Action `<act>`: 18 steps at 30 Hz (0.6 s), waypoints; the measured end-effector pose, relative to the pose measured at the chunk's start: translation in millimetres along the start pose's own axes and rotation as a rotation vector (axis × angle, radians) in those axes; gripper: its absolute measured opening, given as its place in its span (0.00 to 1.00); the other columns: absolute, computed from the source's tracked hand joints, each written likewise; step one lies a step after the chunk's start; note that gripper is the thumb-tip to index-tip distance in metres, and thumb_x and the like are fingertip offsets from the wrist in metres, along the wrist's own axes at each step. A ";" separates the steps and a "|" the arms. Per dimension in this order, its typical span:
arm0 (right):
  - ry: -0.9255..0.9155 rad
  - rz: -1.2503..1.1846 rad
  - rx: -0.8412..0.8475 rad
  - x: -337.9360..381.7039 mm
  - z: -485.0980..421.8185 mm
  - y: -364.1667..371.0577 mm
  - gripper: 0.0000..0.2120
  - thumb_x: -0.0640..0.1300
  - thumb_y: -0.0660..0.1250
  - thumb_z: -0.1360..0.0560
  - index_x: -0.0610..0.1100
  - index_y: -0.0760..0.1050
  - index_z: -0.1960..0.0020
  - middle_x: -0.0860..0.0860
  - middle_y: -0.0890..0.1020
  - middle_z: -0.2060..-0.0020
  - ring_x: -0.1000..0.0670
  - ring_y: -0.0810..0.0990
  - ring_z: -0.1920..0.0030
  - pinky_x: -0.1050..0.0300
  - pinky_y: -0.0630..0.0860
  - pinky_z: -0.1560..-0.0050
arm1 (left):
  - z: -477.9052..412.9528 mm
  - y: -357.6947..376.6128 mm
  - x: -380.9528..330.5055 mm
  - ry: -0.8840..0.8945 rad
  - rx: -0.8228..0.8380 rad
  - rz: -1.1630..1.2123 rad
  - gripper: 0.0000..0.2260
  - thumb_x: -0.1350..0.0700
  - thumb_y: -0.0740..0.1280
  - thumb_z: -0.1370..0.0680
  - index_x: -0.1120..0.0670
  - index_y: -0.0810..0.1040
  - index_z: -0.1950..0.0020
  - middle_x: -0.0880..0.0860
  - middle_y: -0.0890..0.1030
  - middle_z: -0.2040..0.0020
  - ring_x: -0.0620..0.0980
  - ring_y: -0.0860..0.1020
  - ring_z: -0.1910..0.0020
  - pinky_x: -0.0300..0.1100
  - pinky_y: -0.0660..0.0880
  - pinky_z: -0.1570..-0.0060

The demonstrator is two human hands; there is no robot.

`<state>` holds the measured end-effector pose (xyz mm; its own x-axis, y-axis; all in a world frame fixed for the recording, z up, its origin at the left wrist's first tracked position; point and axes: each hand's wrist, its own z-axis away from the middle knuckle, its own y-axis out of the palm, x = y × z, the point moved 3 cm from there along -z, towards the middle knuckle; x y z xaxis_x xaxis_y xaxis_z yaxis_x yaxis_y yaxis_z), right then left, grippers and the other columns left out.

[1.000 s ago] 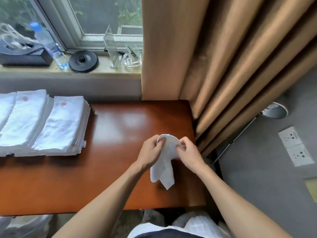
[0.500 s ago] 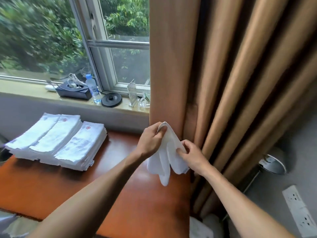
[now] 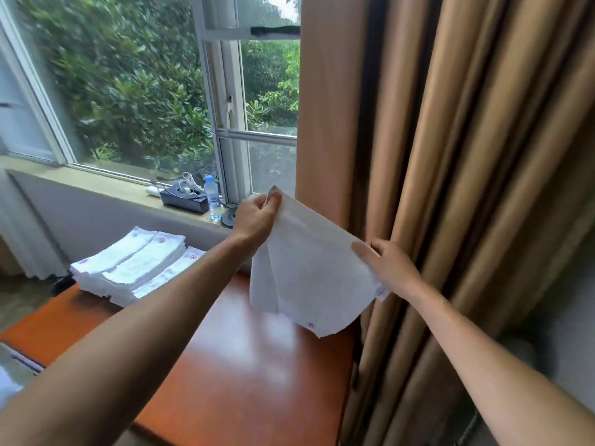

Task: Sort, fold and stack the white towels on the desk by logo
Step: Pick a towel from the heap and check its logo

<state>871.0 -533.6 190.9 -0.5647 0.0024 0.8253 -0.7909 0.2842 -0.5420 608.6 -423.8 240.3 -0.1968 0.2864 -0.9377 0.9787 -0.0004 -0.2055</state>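
Note:
A white towel hangs spread out in the air above the right end of the wooden desk. My left hand pinches its upper left corner. My right hand pinches the right corner. A small red logo shows near the towel's bottom edge. Folded white towels with red logos lie in stacks on the desk's far left end, side by side.
A tan curtain hangs close on the right, just behind the towel. The window sill holds a black box, a water bottle and a black round disc.
The bunched towel has been raised and pulled open between both hands, which moved apart. The view has tilted up toward the window.

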 end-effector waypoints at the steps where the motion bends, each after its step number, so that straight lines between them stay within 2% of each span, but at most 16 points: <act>1: -0.018 0.028 0.010 8.8 -3.3 -8.1 0.24 0.65 0.68 0.21 0.46 0.75 0.64 0.52 0.82 0.71 0.57 0.79 0.72 0.65 0.70 0.72 | -2.3 -5.5 -4.7 0.007 -0.014 -0.034 0.23 0.43 0.64 0.16 0.62 0.81 0.54 0.51 0.79 0.63 0.47 0.75 0.64 0.40 0.71 0.65; 4: -0.033 0.077 0.022 27.8 -11.7 -24.3 0.26 0.64 0.67 0.21 0.45 0.71 0.67 0.54 0.77 0.74 0.55 0.74 0.73 0.60 0.68 0.70 | -4.4 -14.4 -19.8 0.072 -0.028 -0.100 0.15 0.47 0.66 0.16 0.57 0.83 0.53 0.50 0.82 0.59 0.44 0.76 0.63 0.41 0.71 0.61; 6: -0.010 0.036 0.023 35.8 -13.3 -26.0 0.24 0.61 0.67 0.22 0.48 0.70 0.70 0.52 0.76 0.74 0.53 0.73 0.73 0.57 0.68 0.70 | -0.8 -14.4 -29.5 0.079 -0.018 -0.088 0.12 0.49 0.67 0.17 0.54 0.81 0.56 0.49 0.81 0.60 0.44 0.76 0.63 0.41 0.72 0.63; 9: 0.013 -0.063 0.003 48.1 -12.7 -23.3 0.22 0.60 0.68 0.23 0.49 0.69 0.69 0.52 0.74 0.74 0.52 0.72 0.73 0.60 0.66 0.73 | 5.4 -8.0 -45.4 0.147 0.010 -0.137 0.11 0.50 0.68 0.18 0.55 0.82 0.55 0.51 0.82 0.60 0.47 0.77 0.63 0.43 0.73 0.62; 12: 0.006 -0.124 0.003 61.9 -11.3 -20.1 0.22 0.60 0.70 0.22 0.48 0.70 0.67 0.54 0.75 0.74 0.54 0.73 0.74 0.64 0.66 0.74 | 14.6 0.5 -64.8 0.267 0.001 -0.244 0.09 0.52 0.70 0.20 0.52 0.80 0.59 0.47 0.79 0.64 0.40 0.74 0.68 0.39 0.69 0.66; 14: 0.022 -0.204 0.022 67.5 -10.5 -16.2 0.18 0.59 0.71 0.22 0.46 0.75 0.61 0.55 0.80 0.70 0.55 0.78 0.71 0.62 0.71 0.72 | 22.9 6.6 -74.4 0.326 -0.005 -0.291 0.09 0.54 0.71 0.20 0.54 0.79 0.59 0.48 0.78 0.65 0.40 0.73 0.69 0.39 0.68 0.66; 16: 0.049 -0.299 0.048 70.9 -7.3 -11.4 0.14 0.54 0.73 0.22 0.42 0.78 0.50 0.53 0.85 0.65 0.56 0.83 0.67 0.60 0.76 0.70 | 33.6 14.1 -80.0 0.380 0.012 -0.359 0.08 0.54 0.70 0.20 0.57 0.79 0.56 0.52 0.80 0.63 0.49 0.76 0.66 0.44 0.70 0.65; 18: 0.053 -0.398 0.051 76.3 -3.6 -7.3 0.14 0.48 0.74 0.21 0.41 0.76 0.42 0.52 0.86 0.61 0.55 0.84 0.64 0.60 0.77 0.70 | 45.4 20.4 -84.5 0.450 0.015 -0.482 0.07 0.53 0.69 0.19 0.55 0.79 0.52 0.51 0.81 0.61 0.55 0.79 0.62 0.46 0.71 0.64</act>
<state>834.6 -532.0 258.4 -0.1997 -0.0488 0.9786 -0.9569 0.2244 -0.1841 642.4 -491.4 302.7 -0.5657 0.6304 -0.5315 0.7855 0.2159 -0.5800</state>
